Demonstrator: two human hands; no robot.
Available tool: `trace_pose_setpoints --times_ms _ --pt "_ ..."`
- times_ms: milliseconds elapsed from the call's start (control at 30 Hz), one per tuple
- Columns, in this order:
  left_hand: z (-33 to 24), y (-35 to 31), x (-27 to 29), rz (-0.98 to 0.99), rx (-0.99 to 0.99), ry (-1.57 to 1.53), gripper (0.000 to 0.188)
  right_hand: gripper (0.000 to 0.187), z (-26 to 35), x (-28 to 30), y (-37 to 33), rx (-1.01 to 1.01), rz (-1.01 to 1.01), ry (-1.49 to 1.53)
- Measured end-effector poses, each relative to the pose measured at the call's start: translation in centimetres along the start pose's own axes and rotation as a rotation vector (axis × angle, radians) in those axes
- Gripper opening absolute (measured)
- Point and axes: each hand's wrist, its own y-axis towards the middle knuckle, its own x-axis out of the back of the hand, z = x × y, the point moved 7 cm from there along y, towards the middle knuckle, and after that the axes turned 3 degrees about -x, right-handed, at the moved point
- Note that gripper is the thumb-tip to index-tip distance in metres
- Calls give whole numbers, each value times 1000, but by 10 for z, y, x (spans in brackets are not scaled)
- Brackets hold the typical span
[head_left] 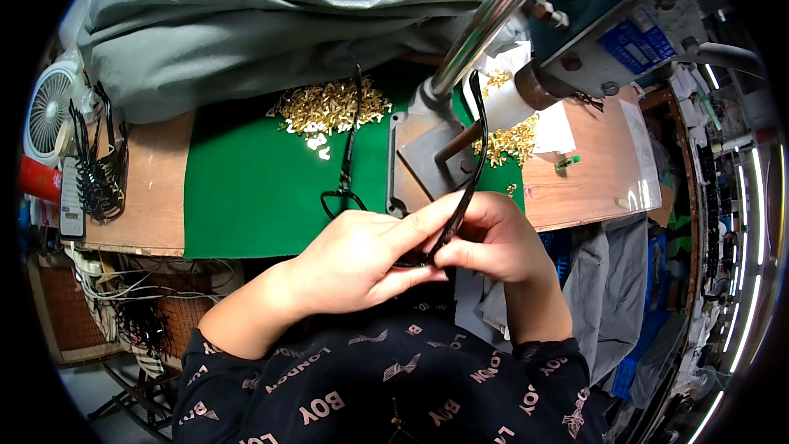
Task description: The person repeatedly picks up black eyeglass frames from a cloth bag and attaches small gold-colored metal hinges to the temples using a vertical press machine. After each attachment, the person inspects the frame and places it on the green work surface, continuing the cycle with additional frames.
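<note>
In front of my chest I hold a pair of black eyeglass frames (348, 160) with both hands, its two temples pointing away from me. My left hand (357, 259) is closed around the front of the frames, and its fingers hide much of the rim. My right hand (503, 238) pinches the frames near the right hinge, thumb and fingers together. Just beyond my hands stands a bench press with a metal base plate (411, 166) and a shiny column (481, 29); the right temple passes in front of it.
Small gold-coloured metal pieces lie in a pile (333, 107) on the green mat (238, 197), with another pile (516, 141) right of the press. Black frames (100, 168) are bundled at the left beside a white fan (53, 115). Grey cloth (271, 16) drapes across the back.
</note>
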Motion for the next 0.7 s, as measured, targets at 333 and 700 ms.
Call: trace_pose_setpoints --times_ms 333,700 --pt "1 7 -10 73 75 -454 71 8 6 5 -12 73 -53 87" --pt "-2 7 -1 -85 -7 121 71 8 7 7 -3 -34 -62 97"
